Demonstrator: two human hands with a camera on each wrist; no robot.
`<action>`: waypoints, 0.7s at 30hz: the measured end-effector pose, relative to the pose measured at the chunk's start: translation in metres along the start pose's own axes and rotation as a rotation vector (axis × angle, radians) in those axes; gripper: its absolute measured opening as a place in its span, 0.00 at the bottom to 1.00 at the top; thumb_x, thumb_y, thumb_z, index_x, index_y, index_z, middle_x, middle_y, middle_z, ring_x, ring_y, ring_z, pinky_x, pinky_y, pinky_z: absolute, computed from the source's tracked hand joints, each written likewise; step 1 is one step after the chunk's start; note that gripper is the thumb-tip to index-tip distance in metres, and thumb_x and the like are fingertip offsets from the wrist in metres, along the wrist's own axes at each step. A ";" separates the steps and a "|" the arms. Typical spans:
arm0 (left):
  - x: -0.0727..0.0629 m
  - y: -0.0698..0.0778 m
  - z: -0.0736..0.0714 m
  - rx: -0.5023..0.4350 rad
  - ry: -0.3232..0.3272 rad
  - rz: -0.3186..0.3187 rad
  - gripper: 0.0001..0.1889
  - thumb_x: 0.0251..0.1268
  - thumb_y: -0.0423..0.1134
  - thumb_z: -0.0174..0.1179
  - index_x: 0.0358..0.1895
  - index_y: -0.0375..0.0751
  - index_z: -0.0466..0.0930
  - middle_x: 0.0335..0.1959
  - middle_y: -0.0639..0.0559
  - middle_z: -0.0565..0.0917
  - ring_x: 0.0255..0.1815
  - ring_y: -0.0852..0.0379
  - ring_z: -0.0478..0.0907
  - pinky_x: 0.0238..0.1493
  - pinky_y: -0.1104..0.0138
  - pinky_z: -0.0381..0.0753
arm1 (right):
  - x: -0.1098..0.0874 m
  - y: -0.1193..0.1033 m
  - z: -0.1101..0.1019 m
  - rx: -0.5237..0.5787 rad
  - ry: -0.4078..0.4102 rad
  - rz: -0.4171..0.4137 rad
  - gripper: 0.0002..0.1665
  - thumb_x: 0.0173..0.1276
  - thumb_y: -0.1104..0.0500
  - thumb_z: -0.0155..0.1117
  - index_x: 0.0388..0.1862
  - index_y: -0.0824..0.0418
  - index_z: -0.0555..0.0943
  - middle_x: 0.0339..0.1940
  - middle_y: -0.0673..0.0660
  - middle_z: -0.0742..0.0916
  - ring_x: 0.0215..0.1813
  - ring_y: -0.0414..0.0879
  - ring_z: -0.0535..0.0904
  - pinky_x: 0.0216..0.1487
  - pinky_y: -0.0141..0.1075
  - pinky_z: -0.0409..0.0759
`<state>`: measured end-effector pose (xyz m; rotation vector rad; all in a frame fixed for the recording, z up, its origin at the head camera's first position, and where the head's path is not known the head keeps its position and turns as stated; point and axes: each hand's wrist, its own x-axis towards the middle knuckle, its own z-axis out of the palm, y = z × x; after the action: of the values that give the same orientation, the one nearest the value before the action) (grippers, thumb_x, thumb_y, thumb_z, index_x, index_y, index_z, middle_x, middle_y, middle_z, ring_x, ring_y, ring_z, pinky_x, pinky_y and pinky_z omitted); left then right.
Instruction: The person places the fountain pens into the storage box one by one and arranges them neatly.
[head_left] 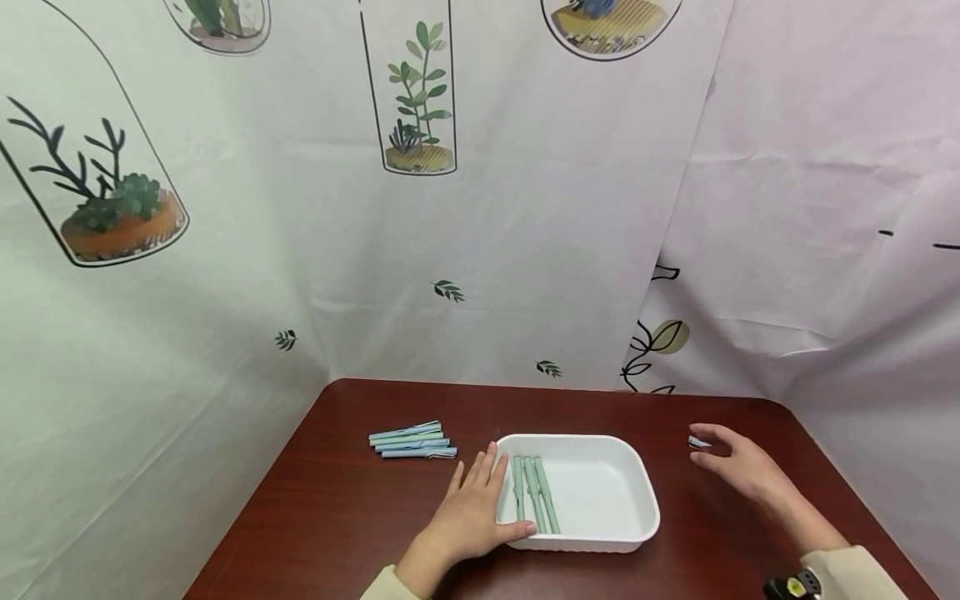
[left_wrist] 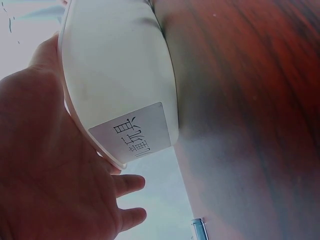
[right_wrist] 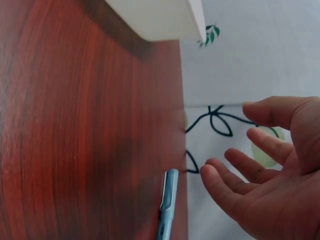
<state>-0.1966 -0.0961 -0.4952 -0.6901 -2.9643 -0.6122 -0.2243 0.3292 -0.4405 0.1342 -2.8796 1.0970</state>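
On a dark red counter [head_left: 315, 517], a white tray [head_left: 600, 492] sits between a person's hands, apparently to stay within reach of both. The left hand [head_left: 471, 512], fingers straight and slightly apart, rests on the nine-o'clock rim, seemingly to steady it. Toward two o'clock, the right hand [head_left: 742, 467] hovers, fingers apart, holding nothing. A pile of pens [head_left: 415, 444] lies toward ten o'clock; three green pens [head_left: 533, 492] line the tray's nine-o'clock end, likely set side by side to lie flat. One blue pen [right_wrist: 168, 202] lies near the right hand.
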 end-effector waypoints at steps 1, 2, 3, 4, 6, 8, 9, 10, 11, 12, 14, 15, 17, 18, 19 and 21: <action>0.000 0.000 0.001 -0.001 0.003 0.001 0.59 0.56 0.79 0.55 0.80 0.38 0.55 0.83 0.40 0.51 0.81 0.39 0.53 0.76 0.37 0.49 | 0.001 0.003 -0.001 -0.006 0.006 0.008 0.32 0.69 0.55 0.70 0.67 0.69 0.75 0.57 0.69 0.85 0.55 0.57 0.83 0.42 0.30 0.76; 0.000 -0.001 0.001 0.001 0.007 0.002 0.59 0.56 0.79 0.55 0.80 0.38 0.54 0.83 0.40 0.51 0.81 0.39 0.53 0.76 0.37 0.49 | 0.001 0.005 -0.001 -0.011 0.011 0.011 0.32 0.69 0.56 0.70 0.67 0.69 0.75 0.56 0.69 0.85 0.54 0.56 0.82 0.42 0.31 0.76; 0.000 -0.001 0.001 0.002 0.005 0.000 0.59 0.56 0.79 0.55 0.80 0.39 0.54 0.83 0.40 0.51 0.81 0.39 0.53 0.76 0.37 0.49 | 0.002 0.007 -0.002 -0.016 0.016 0.012 0.31 0.69 0.56 0.70 0.66 0.69 0.75 0.56 0.69 0.85 0.54 0.56 0.82 0.42 0.32 0.76; -0.001 0.000 0.001 0.003 0.001 -0.002 0.59 0.56 0.79 0.55 0.81 0.39 0.54 0.83 0.40 0.50 0.81 0.39 0.52 0.76 0.38 0.48 | 0.002 0.009 -0.003 -0.021 0.022 0.013 0.31 0.69 0.56 0.69 0.66 0.69 0.75 0.55 0.69 0.85 0.54 0.56 0.82 0.42 0.34 0.76; -0.001 0.001 -0.002 0.001 -0.007 -0.003 0.59 0.56 0.79 0.55 0.81 0.39 0.54 0.83 0.40 0.50 0.81 0.39 0.52 0.76 0.37 0.48 | 0.003 0.013 -0.004 -0.033 0.037 0.016 0.31 0.69 0.56 0.69 0.66 0.69 0.75 0.55 0.70 0.85 0.54 0.59 0.81 0.44 0.37 0.75; -0.002 0.003 -0.004 -0.003 -0.018 -0.007 0.58 0.57 0.77 0.57 0.80 0.38 0.54 0.83 0.40 0.50 0.81 0.38 0.53 0.76 0.37 0.49 | 0.003 0.017 -0.005 -0.042 0.048 0.012 0.31 0.70 0.55 0.68 0.66 0.69 0.75 0.56 0.71 0.84 0.56 0.64 0.80 0.45 0.41 0.75; -0.002 0.004 -0.005 -0.002 -0.026 -0.010 0.58 0.57 0.77 0.57 0.80 0.38 0.54 0.83 0.40 0.50 0.81 0.38 0.53 0.76 0.37 0.49 | 0.004 0.020 -0.004 -0.050 0.055 0.013 0.31 0.70 0.55 0.68 0.67 0.69 0.74 0.56 0.71 0.84 0.58 0.66 0.79 0.46 0.42 0.74; -0.002 0.005 -0.007 -0.003 -0.032 -0.014 0.58 0.57 0.76 0.58 0.80 0.38 0.54 0.83 0.40 0.50 0.81 0.38 0.53 0.76 0.37 0.49 | 0.004 0.022 -0.004 -0.055 0.058 0.014 0.31 0.71 0.55 0.67 0.67 0.69 0.74 0.57 0.72 0.84 0.58 0.67 0.78 0.47 0.44 0.74; -0.003 0.006 -0.008 -0.002 -0.036 -0.016 0.58 0.57 0.76 0.58 0.80 0.38 0.54 0.83 0.41 0.50 0.81 0.38 0.53 0.76 0.38 0.49 | 0.004 0.024 -0.004 -0.061 0.063 0.015 0.31 0.71 0.55 0.67 0.67 0.69 0.74 0.57 0.72 0.83 0.59 0.68 0.78 0.48 0.46 0.74; -0.003 0.007 -0.009 0.000 -0.038 -0.017 0.57 0.57 0.75 0.59 0.80 0.38 0.54 0.83 0.41 0.50 0.81 0.39 0.53 0.76 0.38 0.50 | 0.004 0.027 -0.004 -0.069 0.068 0.014 0.30 0.72 0.55 0.66 0.67 0.69 0.73 0.58 0.73 0.83 0.59 0.69 0.77 0.48 0.47 0.74; -0.003 0.008 -0.010 0.009 -0.046 -0.024 0.58 0.57 0.76 0.58 0.81 0.38 0.54 0.83 0.42 0.49 0.81 0.40 0.53 0.77 0.39 0.49 | 0.005 0.032 -0.003 -0.088 0.084 0.007 0.30 0.72 0.56 0.65 0.67 0.69 0.73 0.59 0.73 0.82 0.59 0.70 0.77 0.48 0.51 0.75; -0.003 0.008 -0.010 0.013 -0.047 -0.024 0.58 0.57 0.76 0.58 0.81 0.38 0.53 0.83 0.41 0.49 0.81 0.40 0.53 0.77 0.39 0.49 | 0.006 0.035 -0.003 -0.097 0.092 0.004 0.29 0.72 0.57 0.65 0.67 0.69 0.73 0.59 0.74 0.81 0.59 0.70 0.77 0.49 0.53 0.75; -0.003 0.009 -0.011 0.013 -0.039 -0.020 0.58 0.57 0.76 0.58 0.81 0.38 0.54 0.83 0.41 0.50 0.81 0.39 0.53 0.76 0.39 0.50 | 0.007 0.039 -0.003 -0.116 0.108 -0.010 0.28 0.71 0.58 0.64 0.66 0.70 0.73 0.59 0.75 0.80 0.58 0.71 0.77 0.49 0.57 0.75; -0.003 0.008 -0.010 0.013 -0.035 -0.017 0.58 0.57 0.76 0.58 0.80 0.38 0.54 0.83 0.40 0.50 0.81 0.39 0.53 0.76 0.38 0.50 | 0.008 0.041 -0.003 -0.125 0.114 -0.017 0.28 0.71 0.59 0.64 0.66 0.71 0.73 0.59 0.75 0.80 0.58 0.72 0.77 0.49 0.59 0.75; -0.003 0.008 -0.010 0.010 -0.033 -0.013 0.57 0.57 0.76 0.58 0.80 0.38 0.54 0.83 0.40 0.50 0.81 0.39 0.53 0.76 0.38 0.49 | 0.009 0.043 -0.003 -0.132 0.118 -0.025 0.28 0.71 0.60 0.64 0.65 0.72 0.73 0.59 0.76 0.80 0.58 0.73 0.76 0.49 0.61 0.75; -0.003 0.007 -0.009 0.002 -0.028 -0.006 0.57 0.58 0.76 0.57 0.80 0.38 0.54 0.83 0.39 0.50 0.81 0.38 0.53 0.76 0.37 0.49 | 0.011 0.046 -0.003 -0.149 0.122 -0.037 0.28 0.70 0.61 0.64 0.65 0.72 0.73 0.59 0.77 0.80 0.58 0.73 0.76 0.49 0.62 0.75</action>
<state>-0.1911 -0.0947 -0.4845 -0.6956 -2.9933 -0.6048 -0.2399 0.3646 -0.4680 0.1090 -2.8239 0.8487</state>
